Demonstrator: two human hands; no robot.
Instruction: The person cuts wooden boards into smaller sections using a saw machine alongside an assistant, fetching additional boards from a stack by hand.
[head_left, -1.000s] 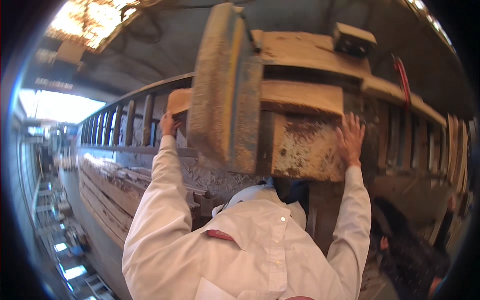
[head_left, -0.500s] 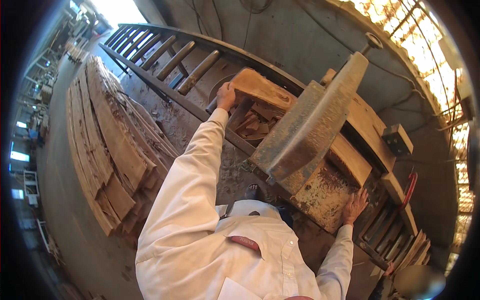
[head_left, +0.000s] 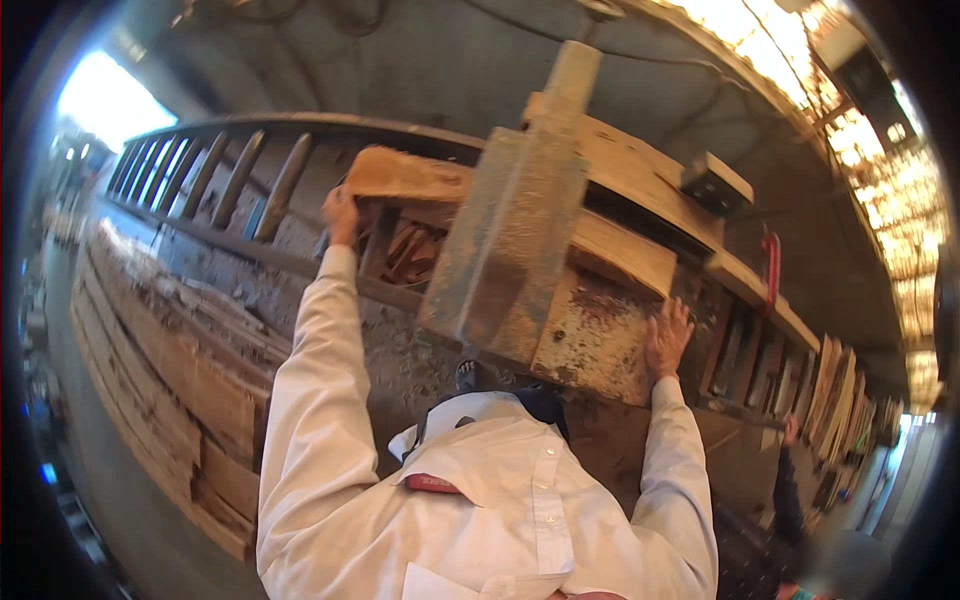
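Left hand (head_left: pixel 341 214) at timber (head_left: pixel 412 176) end, grip unclear | right hand (head_left: pixel 667 342) open at machine table (head_left: pixel 585 348)

Thick orange-brown timber (head_left: pixel 412 178), rounded at its left end, crosswise, its middle out of sight behind the machine column (head_left: pixel 520 215).

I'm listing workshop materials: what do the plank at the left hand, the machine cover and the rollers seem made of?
Plank: wood, apparently unvarnished; orange-brown with a rough, darker edge.
Machine cover: probably painted metal, since the blue-grey coat looks worn.
Rollers: perhaps metal, from their smooth, dull sheen; wood isn't ruled out.
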